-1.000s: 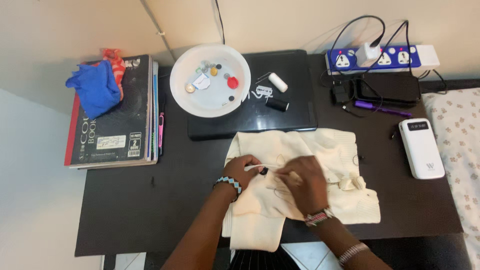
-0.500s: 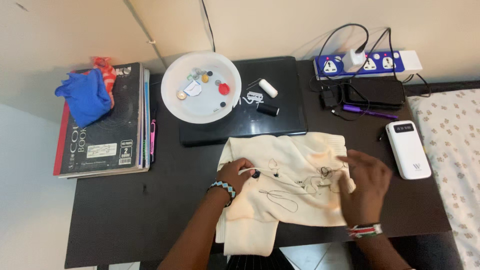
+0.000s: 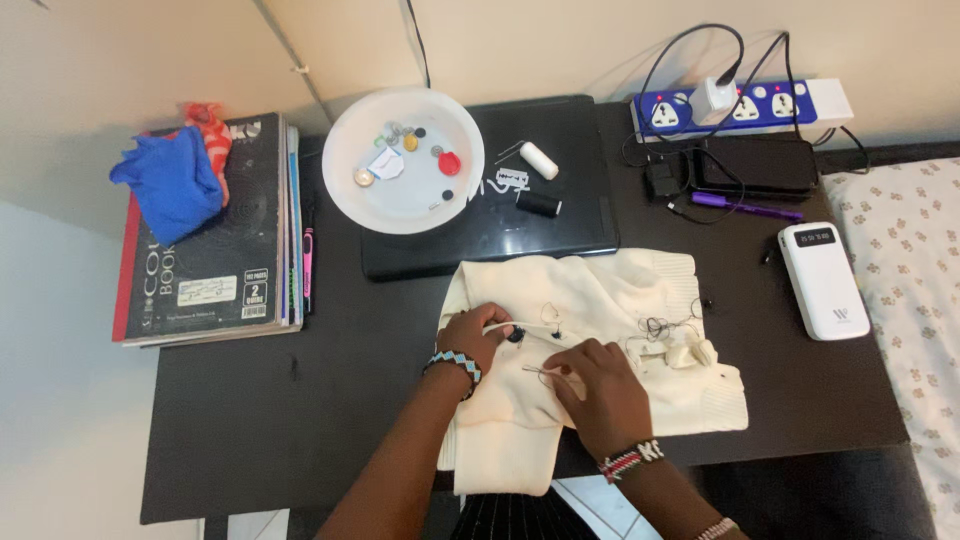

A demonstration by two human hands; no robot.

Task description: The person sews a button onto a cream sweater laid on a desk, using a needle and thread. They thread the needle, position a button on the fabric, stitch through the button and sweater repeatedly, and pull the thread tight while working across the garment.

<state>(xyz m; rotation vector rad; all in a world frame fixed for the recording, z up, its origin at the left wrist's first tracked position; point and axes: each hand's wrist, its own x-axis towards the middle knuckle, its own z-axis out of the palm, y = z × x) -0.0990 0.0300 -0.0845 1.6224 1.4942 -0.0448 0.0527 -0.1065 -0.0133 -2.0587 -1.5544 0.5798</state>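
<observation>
Two bare hands work close together on a cream knitted garment (image 3: 600, 330) spread across the front of a dark desk (image 3: 250, 400). The left hand (image 3: 478, 335), a beaded bracelet at its wrist, pinches the fabric beside a small dark button (image 3: 515, 335). The right hand (image 3: 597, 392) rests on the cloth just to the right, its fingers closed on a thin needle (image 3: 535, 370) that points toward the button; dark thread (image 3: 660, 325) lies in loose loops farther right on the garment. Behind the garment sits a closed black laptop (image 3: 560, 215), with a white bowl (image 3: 345, 195) of buttons overlapping its left edge and two thread spools, one white (image 3: 540, 160) and one black (image 3: 538, 204), on its lid.
</observation>
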